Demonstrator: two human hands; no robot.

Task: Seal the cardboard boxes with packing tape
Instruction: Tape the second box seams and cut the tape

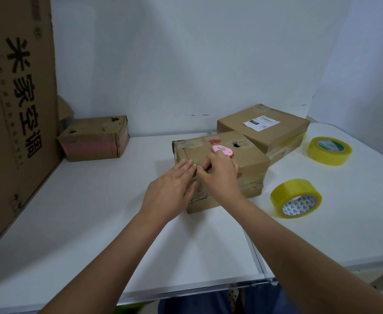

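A small worn cardboard box (249, 159) stands mid-table with a hole in its top. My left hand (172, 189) lies flat against its near top edge and front face, fingers straight. My right hand (222, 175) is curled over the same edge, with thumb and forefinger tips meeting my left fingertips at the seam. A pink box cutter (222, 150) sticks out above its knuckles and looks held in the curled fingers. A yellow tape roll (295, 198) lies right of the box. A second tape roll (329, 150) lies farther back.
A larger labelled box (274, 130) sits right behind the small one. Another small box (95, 139) rests at the back left beside a tall printed carton (16, 109). The white table (95, 223) ends in a metal front edge close to me.
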